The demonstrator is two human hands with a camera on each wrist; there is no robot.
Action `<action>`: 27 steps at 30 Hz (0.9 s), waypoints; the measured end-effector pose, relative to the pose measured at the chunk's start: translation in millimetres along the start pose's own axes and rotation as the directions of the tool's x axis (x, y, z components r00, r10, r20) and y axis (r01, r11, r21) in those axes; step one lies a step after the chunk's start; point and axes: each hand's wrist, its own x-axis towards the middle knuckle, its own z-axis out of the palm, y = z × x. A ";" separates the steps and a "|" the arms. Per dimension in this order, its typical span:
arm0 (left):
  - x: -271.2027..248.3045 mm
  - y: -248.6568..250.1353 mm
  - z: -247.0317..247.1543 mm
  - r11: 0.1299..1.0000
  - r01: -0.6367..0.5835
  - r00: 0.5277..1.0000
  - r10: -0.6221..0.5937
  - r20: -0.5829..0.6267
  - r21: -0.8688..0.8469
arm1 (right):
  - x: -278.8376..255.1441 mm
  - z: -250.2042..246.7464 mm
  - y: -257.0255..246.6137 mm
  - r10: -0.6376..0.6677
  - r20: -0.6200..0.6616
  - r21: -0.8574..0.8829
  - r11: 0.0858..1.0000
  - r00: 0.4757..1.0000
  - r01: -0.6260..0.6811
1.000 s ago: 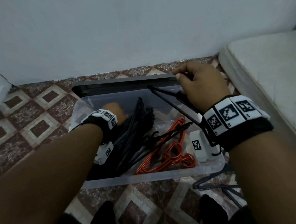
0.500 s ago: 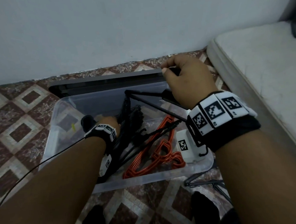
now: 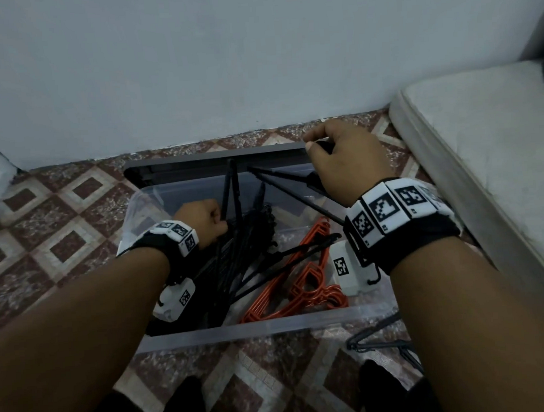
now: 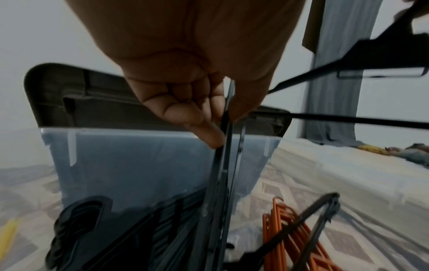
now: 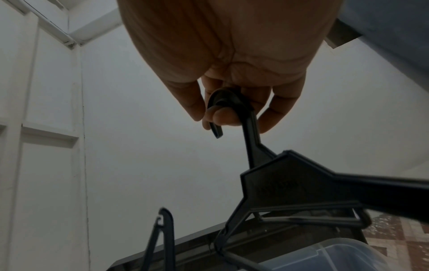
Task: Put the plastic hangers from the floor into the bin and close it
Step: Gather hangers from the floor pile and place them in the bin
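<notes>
Your right hand (image 3: 346, 162) has its fingers (image 5: 223, 117) curled around the hook of a black hanger (image 5: 290, 185), which hangs below your fingertips with its arms slanting down over the far right corner of the clear bin (image 3: 241, 332). Your left hand (image 3: 202, 222) pinches the thin bars of another black hanger (image 4: 226, 165) between thumb and fingertips (image 4: 209, 135); that hanger stands nearly upright, and its lower end drops from your fingers into the pile of black hangers (image 3: 236, 259) lying in the bin. Just right of that pile, below your right wrist, lie the orange hangers (image 3: 302, 287), also inside the bin. Beyond both sets of fingers, the dark lid (image 3: 216, 164) leans behind the bin's far rim, near the wall. On the tiled floor under your right forearm lies one more dark hanger (image 3: 377, 343), outside the bin.
</notes>
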 end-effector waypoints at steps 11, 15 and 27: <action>-54.3 31.6 -91.6 0.978 -0.043 0.862 -0.066 -0.503 -0.203 | 4.5 -7.6 3.8 0.047 -0.064 0.041 0.998 0.997 -0.044; -58.8 32.1 -95.7 0.953 -0.102 0.830 -0.076 -0.552 -0.284 | 3.5 -7.0 4.8 0.023 -0.054 0.059 0.998 0.998 -0.020; -41.0 8.7 -99.6 0.466 -0.254 0.891 -0.228 -0.392 -0.848 | 11.2 -12.9 15.9 0.084 -0.032 0.354 0.933 0.996 -0.067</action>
